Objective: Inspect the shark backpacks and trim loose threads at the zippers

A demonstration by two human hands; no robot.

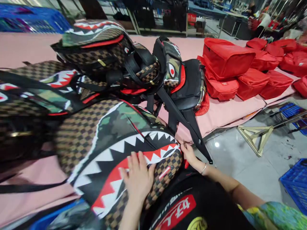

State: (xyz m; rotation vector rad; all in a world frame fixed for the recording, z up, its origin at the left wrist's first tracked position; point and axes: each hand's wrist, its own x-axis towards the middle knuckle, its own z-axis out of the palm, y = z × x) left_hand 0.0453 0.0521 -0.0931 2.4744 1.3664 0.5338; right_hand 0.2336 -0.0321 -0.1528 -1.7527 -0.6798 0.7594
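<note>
A large backpack (pixel 126 147) with a brown check pattern, camouflage and a printed shark mouth lies across the near side of the table, against the front of my body. My left hand (pixel 139 175) rests on the shark-mouth print with its fingers stretched out, pressing flat and gripping nothing. At the backpack's right end, my right hand (pixel 190 156) has its thumb and fingers pinched together on the edge. Whether a zipper pull is between those fingertips is too small to make out. Black straps (pixel 178 113) trail over the table edge just beyond that hand.
More check-and-camouflage bags (pixel 96 48) are heaped behind and to the left. Several red bags (pixel 227 59) are stacked at the right on the pink-covered table (pixel 223 116). A metal stand (pixel 256 137) and a blue crate (pixel 296 182) are on the floor; people work in the background.
</note>
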